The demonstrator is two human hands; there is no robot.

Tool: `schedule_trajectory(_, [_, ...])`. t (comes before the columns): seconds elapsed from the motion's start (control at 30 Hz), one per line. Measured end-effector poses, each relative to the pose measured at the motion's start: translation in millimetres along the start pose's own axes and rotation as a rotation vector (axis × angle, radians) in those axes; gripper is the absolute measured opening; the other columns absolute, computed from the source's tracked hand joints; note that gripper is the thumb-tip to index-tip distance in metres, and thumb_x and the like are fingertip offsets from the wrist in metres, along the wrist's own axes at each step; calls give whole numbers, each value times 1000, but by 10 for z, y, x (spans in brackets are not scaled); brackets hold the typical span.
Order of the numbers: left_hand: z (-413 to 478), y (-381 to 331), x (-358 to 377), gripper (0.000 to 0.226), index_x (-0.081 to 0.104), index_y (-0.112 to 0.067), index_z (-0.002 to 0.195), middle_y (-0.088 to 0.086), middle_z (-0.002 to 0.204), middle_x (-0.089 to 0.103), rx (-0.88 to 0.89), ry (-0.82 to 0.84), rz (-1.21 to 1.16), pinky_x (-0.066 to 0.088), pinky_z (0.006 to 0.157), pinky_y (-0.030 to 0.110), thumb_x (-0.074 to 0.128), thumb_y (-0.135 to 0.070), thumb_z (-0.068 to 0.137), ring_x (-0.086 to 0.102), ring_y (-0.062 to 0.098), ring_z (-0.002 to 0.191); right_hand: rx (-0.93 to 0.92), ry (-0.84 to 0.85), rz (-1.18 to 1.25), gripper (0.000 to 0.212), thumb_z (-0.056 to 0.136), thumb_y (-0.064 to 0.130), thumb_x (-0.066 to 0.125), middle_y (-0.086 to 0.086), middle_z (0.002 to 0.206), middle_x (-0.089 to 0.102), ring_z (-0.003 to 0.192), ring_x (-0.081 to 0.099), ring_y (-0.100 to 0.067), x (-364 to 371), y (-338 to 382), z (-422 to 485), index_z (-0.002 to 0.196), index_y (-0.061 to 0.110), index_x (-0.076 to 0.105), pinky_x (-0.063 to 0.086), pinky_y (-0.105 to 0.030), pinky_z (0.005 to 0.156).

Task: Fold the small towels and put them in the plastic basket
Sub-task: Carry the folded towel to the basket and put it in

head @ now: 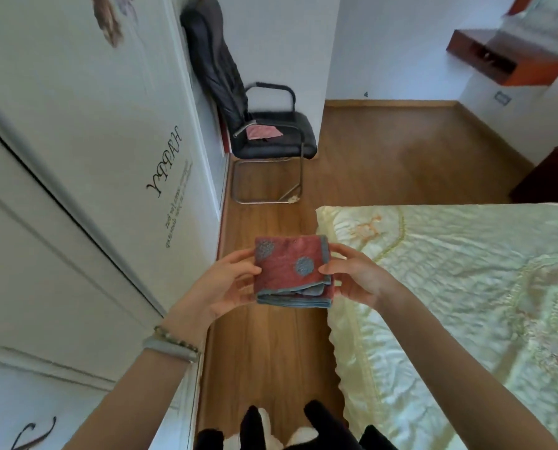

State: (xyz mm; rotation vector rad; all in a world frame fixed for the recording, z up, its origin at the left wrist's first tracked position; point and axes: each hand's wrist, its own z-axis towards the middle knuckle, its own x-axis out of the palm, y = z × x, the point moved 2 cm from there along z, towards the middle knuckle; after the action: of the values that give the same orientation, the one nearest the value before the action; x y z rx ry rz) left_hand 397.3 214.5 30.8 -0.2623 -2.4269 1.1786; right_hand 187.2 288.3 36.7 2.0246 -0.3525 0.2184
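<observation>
A small red towel point(287, 271) with blue-grey dots and a blue border is folded into a thick square and held in the air over the wooden floor. My left hand point(229, 284) grips its left edge, thumb on top and fingers underneath. On the opposite edge, my right hand point(352, 274) grips the same way. A second pink-red towel point(264, 132) lies flat on the seat of the black chair point(271, 138) farther ahead. No plastic basket is in view.
A white wardrobe point(86, 177) with lettering fills the left side. A bed with a pale green quilt point(465, 287) takes up the right. A strip of wooden floor point(271, 345) runs between them. A reddish wall shelf point(511, 56) hangs at the top right.
</observation>
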Motion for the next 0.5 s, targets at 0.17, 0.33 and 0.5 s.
schedule_trajectory(0.17, [774,-529,22,41,59,-18,120,10,107,61,-40,59,7,56,62,37,55,4,86,58,24,95,-9,-64,13,52,75,-4,66,-11,104,64,90,66,-25,-227,414,674,122,9,52,54,-33,63])
schedule_trajectory(0.33, [1625,-902,119,42,59,-17,122,13,114,61,-88,79,-17,57,63,39,55,4,86,59,28,103,4,-87,22,67,65,2,71,-12,108,65,96,66,-27,-602,804,1415,127,10,49,55,-35,67])
schedule_trajectory(0.5, [2564,-1344,319,42,58,-17,124,14,116,60,-80,77,-4,56,63,38,56,2,86,58,29,105,-3,-76,-5,58,74,-3,68,-13,107,65,93,66,-27,-1075,1331,2254,127,9,49,52,-47,84])
